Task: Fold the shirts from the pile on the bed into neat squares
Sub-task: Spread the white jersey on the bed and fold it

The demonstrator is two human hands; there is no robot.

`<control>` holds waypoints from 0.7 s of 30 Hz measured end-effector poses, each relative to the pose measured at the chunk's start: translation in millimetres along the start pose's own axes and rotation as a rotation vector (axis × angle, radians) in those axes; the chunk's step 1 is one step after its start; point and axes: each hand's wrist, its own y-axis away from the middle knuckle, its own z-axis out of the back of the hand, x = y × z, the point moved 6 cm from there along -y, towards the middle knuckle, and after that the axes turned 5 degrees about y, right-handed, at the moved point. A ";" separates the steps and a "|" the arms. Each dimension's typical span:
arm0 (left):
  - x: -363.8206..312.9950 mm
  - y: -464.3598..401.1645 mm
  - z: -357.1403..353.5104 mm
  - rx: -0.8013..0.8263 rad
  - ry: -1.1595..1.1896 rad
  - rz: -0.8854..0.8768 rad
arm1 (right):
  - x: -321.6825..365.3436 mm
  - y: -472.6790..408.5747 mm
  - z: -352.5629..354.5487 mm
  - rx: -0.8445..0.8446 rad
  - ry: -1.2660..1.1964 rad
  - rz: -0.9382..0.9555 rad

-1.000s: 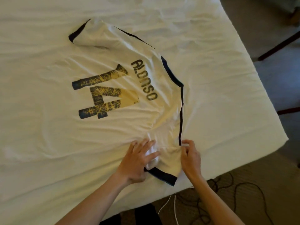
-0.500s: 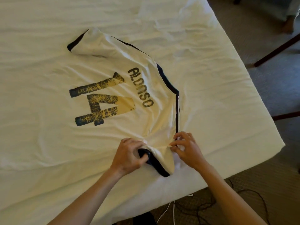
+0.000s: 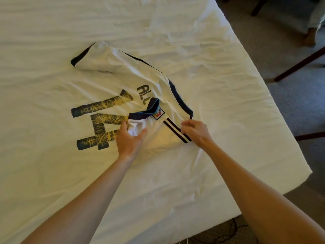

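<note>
A white football jersey (image 3: 112, 81) with dark trim lies back-up on the bed, showing a cracked yellow-and-dark "14" and part of a name. Its near sleeve (image 3: 158, 124) is folded over onto the back, covering the end of the name; a badge and two dark stripes show on it. My left hand (image 3: 130, 140) grips the white fabric at the sleeve's cuff, thumb on one side and fingers on the other. My right hand (image 3: 195, 131) pinches the striped shoulder edge of the sleeve. The far sleeve (image 3: 88, 57) lies bunched at the upper left.
The bed (image 3: 228, 103) is covered with a wrinkled white sheet; its right edge and near corner drop to grey carpet (image 3: 290, 95). Dark wooden furniture legs (image 3: 299, 66) stand on the right. A dark cable (image 3: 233, 226) lies on the floor by the bed's near edge.
Both hands lifted the near sleeve and turned it over onto the jersey's back, so it now covers part of the name. The head camera moved nearer.
</note>
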 end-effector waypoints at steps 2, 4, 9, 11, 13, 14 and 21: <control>14.5 1.5 0.3 -0.047 -0.098 0.099 | -7.6 9.7 -6.2 0.001 0.113 0.063; 18.1 -1.7 1.5 -0.063 -0.130 0.111 | -12.8 7.9 -11.1 -0.004 0.292 0.129; -6.0 -23.9 3.1 -0.026 0.051 -0.103 | -2.9 -9.5 9.8 -0.217 0.258 0.193; -5.4 -28.4 5.8 -0.030 0.042 -0.095 | -6.7 -12.6 5.8 -0.191 0.344 0.140; 3.1 -29.7 11.1 -0.031 -0.022 -0.102 | -15.1 -9.5 -5.2 -0.165 0.466 0.081; 6.6 -27.2 16.1 -0.027 -0.045 -0.135 | -13.4 -3.8 -9.1 -0.213 0.490 0.081; 70.8 12.1 92.8 -0.038 -0.612 -0.516 | 74.9 54.7 -113.7 -0.290 0.572 0.738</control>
